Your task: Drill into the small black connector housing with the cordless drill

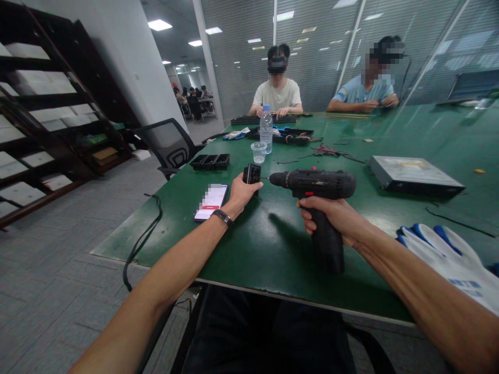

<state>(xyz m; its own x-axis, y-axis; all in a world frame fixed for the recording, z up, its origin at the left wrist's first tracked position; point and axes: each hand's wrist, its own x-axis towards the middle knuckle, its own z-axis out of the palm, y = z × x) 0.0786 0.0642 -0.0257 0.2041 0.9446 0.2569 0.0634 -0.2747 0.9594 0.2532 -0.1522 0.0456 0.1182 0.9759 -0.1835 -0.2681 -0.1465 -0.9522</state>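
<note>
My right hand (329, 213) grips a black cordless drill (319, 183) by its handle, with the chuck pointing left. A thin bit reaches from the chuck to a small black plastic part (252, 174), touching or very close to its right side. My left hand (242, 193) is closed around that part, the thumb across its near face, and holds it above the table. The part's far side and most of my left fingertips are hidden. Just left of my left hand, a lit phone (211, 202) lies on the green table (241, 249).
A black compartment tray (210, 162), a plastic cup (258, 152) and a water bottle (266, 130) stand farther back. To the right are a metal-cased box (413, 174) and white-blue gloves (448, 259). A black cable (142, 239) hangs over the left edge. Two people sit opposite.
</note>
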